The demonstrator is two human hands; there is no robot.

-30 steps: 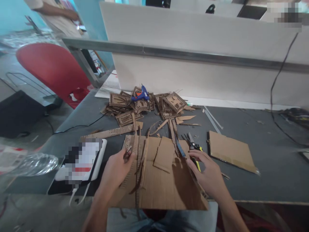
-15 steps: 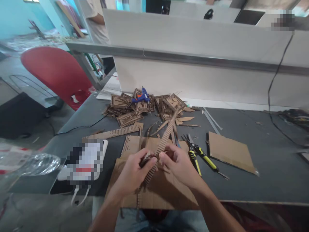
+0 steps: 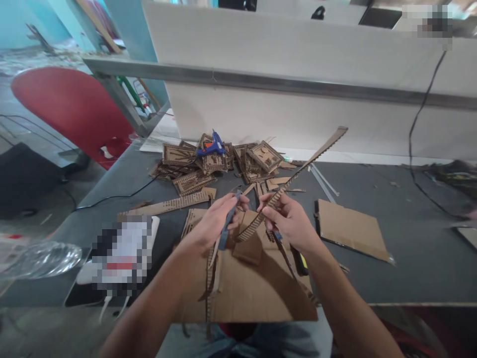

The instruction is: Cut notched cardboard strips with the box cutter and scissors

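Note:
My left hand point(image 3: 219, 219) is closed round a blue-grey tool point(image 3: 228, 228), whose type I cannot make out. A long corrugated cardboard strip point(image 3: 309, 161) is pinched in my right hand point(image 3: 285, 219); it slants up to the right, and its lower end curves between my hands. Beneath both hands lies a large cardboard sheet point(image 3: 257, 293) at the table's front edge, with a small cardboard piece point(image 3: 249, 248) and thin strips on it. Yellow-and-black pliers point(image 3: 302, 263) are mostly hidden behind my right forearm.
Behind my hands are a pile of small cardboard frames point(image 3: 186, 155) and a blue glue gun point(image 3: 213, 145) with its cable. A phone point(image 3: 122, 248) and plastic bottle point(image 3: 44, 258) lie left. To the right is a flat cardboard panel point(image 3: 352, 228); a white partition point(image 3: 298, 114) stands behind.
My hands have moved apart. The blue-grey tool is now in my left hand, and the strip has swung out to the right in my right hand. The view has shifted slightly.

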